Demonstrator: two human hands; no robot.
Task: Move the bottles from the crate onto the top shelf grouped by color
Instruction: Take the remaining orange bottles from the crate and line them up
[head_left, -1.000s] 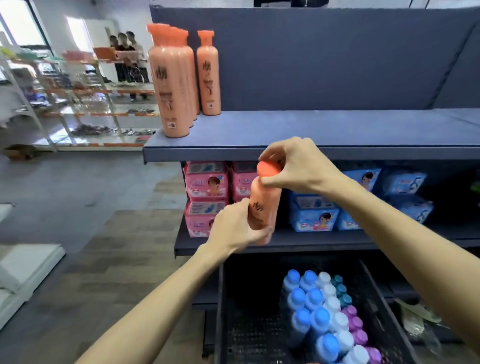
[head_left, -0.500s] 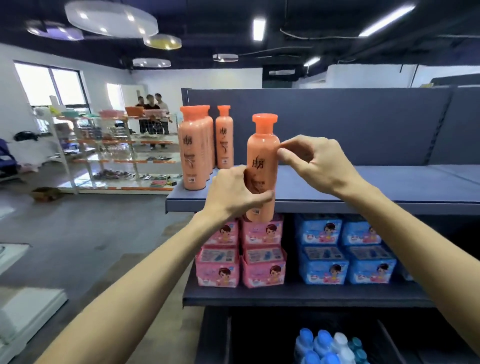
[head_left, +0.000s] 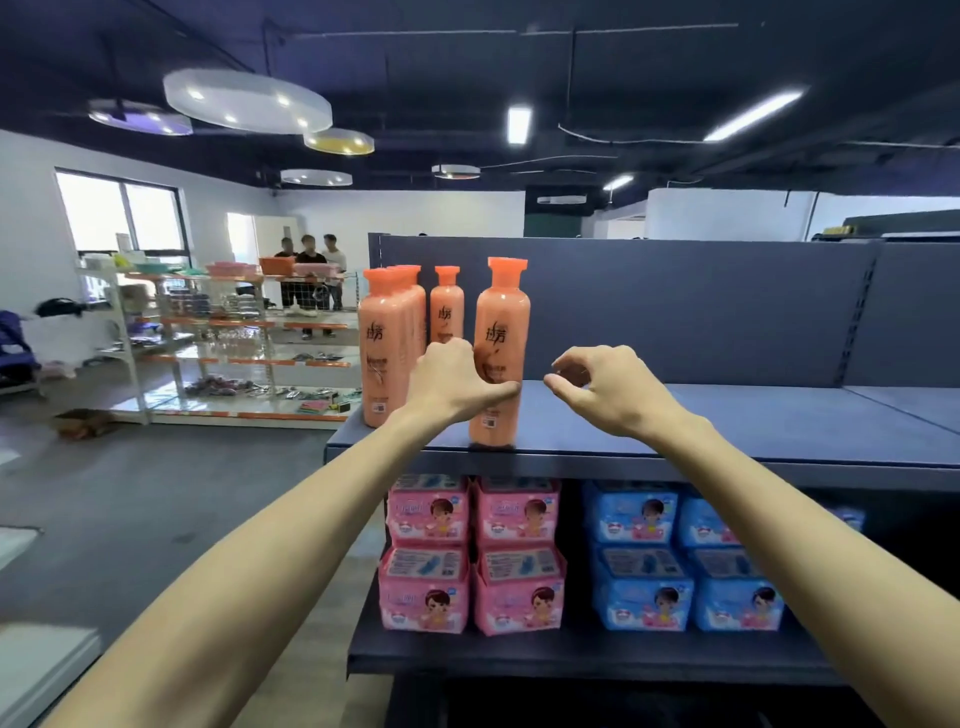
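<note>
Since half a second back: the orange bottle (head_left: 500, 358) is now set down on the top shelf (head_left: 727, 431). It stands upright with its base at the front edge; before, it was held against the shelf lip. The right hand (head_left: 608, 387) has come off the bottle's shoulder. It now sits just to the bottle's right, with a visible gap between them.

Left hand (head_left: 452, 379): grasping the orange bottle from the left, at its lower half. Thumb laid across the front, below the printed characters. Fingers curled round the far side.

Right hand: released. Fingers loosely curled, thumb and forefinger close together, nothing between them. It hovers above the shelf at about the bottle's mid-height.

Placement: the orange bottle stands right of the other orange ones.
- A row of orange bottles (head_left: 387, 343) runs front to back at the shelf's left end. They overlap, so I cannot tell the count.
- A single orange bottle (head_left: 447, 306) stands further back, seen between that row and the held one.
- The left hand covers the space between the row and the held bottle, so I cannot tell whether they touch.

Shelf below: pink packs (head_left: 472, 556) stacked two high under the bottles, and blue packs (head_left: 680, 561) stacked just to their right.

Background, left: an open display rack (head_left: 218, 343) across the floor, with three people (head_left: 311, 260) standing behind it. Round lamps and strip lights hang on a dark ceiling.
</note>
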